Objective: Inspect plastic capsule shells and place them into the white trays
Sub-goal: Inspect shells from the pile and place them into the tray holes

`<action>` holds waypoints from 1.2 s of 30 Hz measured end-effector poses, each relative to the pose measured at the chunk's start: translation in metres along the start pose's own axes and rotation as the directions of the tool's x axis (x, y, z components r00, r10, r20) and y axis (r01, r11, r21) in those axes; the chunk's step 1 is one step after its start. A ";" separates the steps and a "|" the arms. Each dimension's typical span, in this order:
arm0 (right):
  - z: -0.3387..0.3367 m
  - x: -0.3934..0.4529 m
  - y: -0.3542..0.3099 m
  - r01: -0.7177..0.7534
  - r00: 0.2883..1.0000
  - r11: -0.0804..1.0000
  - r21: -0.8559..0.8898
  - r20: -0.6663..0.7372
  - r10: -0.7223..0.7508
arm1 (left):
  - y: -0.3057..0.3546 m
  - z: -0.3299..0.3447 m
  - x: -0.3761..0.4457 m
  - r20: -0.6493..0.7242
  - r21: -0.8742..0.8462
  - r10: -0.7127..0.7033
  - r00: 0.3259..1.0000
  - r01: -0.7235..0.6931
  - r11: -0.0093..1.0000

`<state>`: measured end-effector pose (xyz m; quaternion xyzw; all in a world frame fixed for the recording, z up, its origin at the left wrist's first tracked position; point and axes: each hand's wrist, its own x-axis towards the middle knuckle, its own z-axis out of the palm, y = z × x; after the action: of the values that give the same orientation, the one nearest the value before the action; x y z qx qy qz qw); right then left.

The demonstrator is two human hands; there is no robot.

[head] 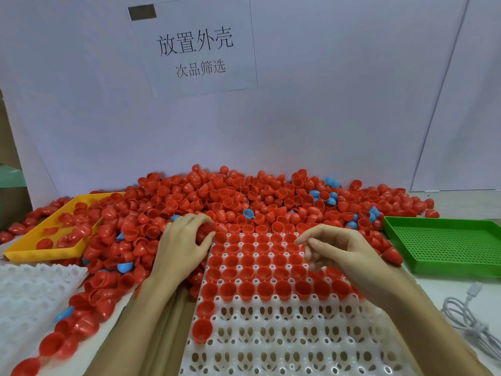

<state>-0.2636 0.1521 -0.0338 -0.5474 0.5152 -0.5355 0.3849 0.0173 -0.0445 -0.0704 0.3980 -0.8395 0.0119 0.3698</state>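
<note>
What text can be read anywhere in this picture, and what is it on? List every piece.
"放置外壳": large black characters on the white paper sheet fixed to the backdrop.
"次品筛选": smaller line below it on the same sheet.
Brown rectangle at the sheet's top left corner: no text readable.
Trays, shells and cable: no lettering visible.

A tray point(284, 346) lies near centre on the bench point(444, 297), its far rows filled with shells point(254, 270), and a heap of loose shells point(217, 196) spreads behind it against the back wall point(325, 118). A second tray point(29, 291) sits near left with a bin point(40, 251) behind it holding some shells. Another bin point(444, 245) lies to the right, a cable point(466, 318) nearer, and a paper sign point(195, 47) hangs on the wall.
</note>
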 end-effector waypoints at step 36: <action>-0.001 -0.001 -0.001 -0.002 1.000 1.000 -0.005 -0.010 0.002 | 0.056 -0.034 0.039 -0.043 -0.269 0.077 0.996 -0.086 0.959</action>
<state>-0.2646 0.1535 -0.0330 -0.5453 0.5190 -0.5363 0.3816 -0.0153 -0.0216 -0.0055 0.3086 -0.8428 -0.0811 0.4334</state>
